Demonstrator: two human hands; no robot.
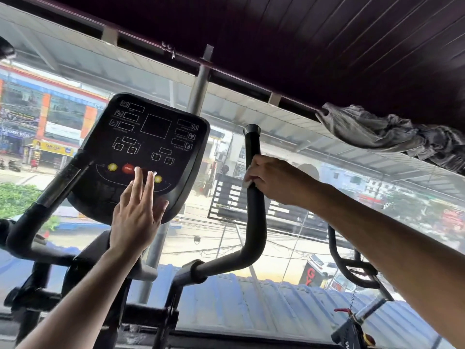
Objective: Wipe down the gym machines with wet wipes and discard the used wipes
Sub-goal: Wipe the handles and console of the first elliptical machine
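Beyond everything, a wide window [276,137] onto a street with shopfronts, under a dark slatted ceiling [327,46]. Draped on a ledge at upper right, a crumpled grey cloth [377,129].

In front of the glass, a black gym machine [105,260] with two upright handlebars: left bar [50,192] rising toward the console, right bar [254,210] curving up to a capped end. At far right, part of a second machine [352,268], with a red-tipped lever below it.

Between the bars, a black console [151,137] with outlined display boxes and small captions too blurred to read; along its lower edge two yellow buttons and one red button [128,168] marked "STOP". Lower right through the glass, a black sign showing a red "G" and "Y".

Left hand [137,210] flat and wide, fingers straight and together, fingertips on the console's lower face just right of the red button, holding nothing.

Right hand [266,180] curled tight round the right bar below its cap, fingers wrapped fully, pressing a white wipe [247,183] against the grip; only a small corner of it visible under the fingers.
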